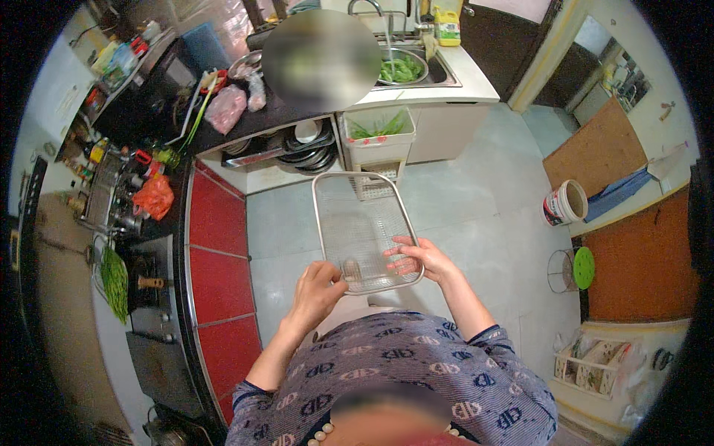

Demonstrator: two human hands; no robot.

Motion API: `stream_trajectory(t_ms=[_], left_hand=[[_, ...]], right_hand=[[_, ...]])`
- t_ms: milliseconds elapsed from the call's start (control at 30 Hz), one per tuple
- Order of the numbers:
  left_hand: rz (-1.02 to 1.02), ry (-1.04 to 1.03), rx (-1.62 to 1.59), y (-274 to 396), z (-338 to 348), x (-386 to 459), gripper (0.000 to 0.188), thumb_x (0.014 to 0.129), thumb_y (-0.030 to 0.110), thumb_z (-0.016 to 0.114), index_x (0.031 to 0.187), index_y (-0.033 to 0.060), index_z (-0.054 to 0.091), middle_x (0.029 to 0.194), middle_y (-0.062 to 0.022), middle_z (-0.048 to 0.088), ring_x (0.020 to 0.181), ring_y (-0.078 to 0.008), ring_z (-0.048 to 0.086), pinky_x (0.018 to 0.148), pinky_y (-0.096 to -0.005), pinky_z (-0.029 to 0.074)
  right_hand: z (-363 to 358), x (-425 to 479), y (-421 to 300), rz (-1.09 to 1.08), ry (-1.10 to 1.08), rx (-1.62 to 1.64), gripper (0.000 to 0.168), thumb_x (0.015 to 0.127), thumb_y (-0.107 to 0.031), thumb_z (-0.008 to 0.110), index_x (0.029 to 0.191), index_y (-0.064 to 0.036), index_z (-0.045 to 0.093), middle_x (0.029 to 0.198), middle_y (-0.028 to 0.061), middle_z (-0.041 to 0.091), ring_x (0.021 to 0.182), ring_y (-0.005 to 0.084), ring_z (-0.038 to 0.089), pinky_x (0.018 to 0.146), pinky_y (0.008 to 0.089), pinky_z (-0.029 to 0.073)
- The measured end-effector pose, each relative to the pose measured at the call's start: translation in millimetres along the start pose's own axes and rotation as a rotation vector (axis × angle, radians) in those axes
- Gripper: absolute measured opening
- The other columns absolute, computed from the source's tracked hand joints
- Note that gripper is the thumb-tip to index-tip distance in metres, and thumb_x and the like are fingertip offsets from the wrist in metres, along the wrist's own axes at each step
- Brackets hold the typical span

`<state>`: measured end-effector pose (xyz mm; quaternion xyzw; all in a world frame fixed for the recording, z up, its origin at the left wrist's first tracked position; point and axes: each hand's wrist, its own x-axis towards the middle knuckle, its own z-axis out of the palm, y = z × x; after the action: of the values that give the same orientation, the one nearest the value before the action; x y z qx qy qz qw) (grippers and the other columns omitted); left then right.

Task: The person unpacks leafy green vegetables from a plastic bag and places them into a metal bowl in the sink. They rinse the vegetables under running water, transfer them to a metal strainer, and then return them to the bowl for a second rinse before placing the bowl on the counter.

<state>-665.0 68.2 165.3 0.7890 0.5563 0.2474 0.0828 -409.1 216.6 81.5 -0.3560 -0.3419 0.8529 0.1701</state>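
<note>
A rectangular stainless-steel mesh basket is held out in front of my body, over the floor, and I see nothing inside it. My left hand grips the rim at its near left corner. At the near right corner, my right hand holds the rim, its fingers spread under the mesh and showing through it. Ahead, water runs from a tap into a metal bowl of green leafy vegetables in the sink.
A white bin with green trimmings stands below the counter. On the left counter lie a bag of meat, an orange-red plastic bag and a plate of green vegetables near the stove. A white bucket stands at the right.
</note>
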Motion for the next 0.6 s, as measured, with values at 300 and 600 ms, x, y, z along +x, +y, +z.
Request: stream_trajectory(t_ms=[300, 600], left_hand=[[-0.075, 0.053, -0.311, -117, 52, 167, 0.046, 0.066, 0.005, 0.074, 0.110, 0.0090, 0.062, 0.122, -0.0134, 0.052, 0.115, -0.0343, 0.048, 0.095, -0.0428, 0.043], [-0.282, 0.057, -0.338, -286, 112, 324, 0.043, 0.073, 0.014, 0.069, 0.114, 0.0041, 0.059, 0.123, -0.0161, 0.052, 0.116, -0.0361, 0.046, 0.098, -0.0435, 0.038]], right_hand=[[-100, 95, -89, -0.192, 0.351, -0.030, 0.051, 0.093, -0.011, 0.049, 0.138, 0.006, 0.030, 0.116, 0.0218, 0.061, 0.088, 0.0300, 0.068, 0.065, 0.0328, 0.058], [-177, 165, -229, -0.302, 0.715, -0.087, 0.050, 0.093, -0.013, 0.053, 0.137, 0.002, 0.035, 0.114, 0.0183, 0.062, 0.088, 0.0253, 0.067, 0.065, 0.0316, 0.057]])
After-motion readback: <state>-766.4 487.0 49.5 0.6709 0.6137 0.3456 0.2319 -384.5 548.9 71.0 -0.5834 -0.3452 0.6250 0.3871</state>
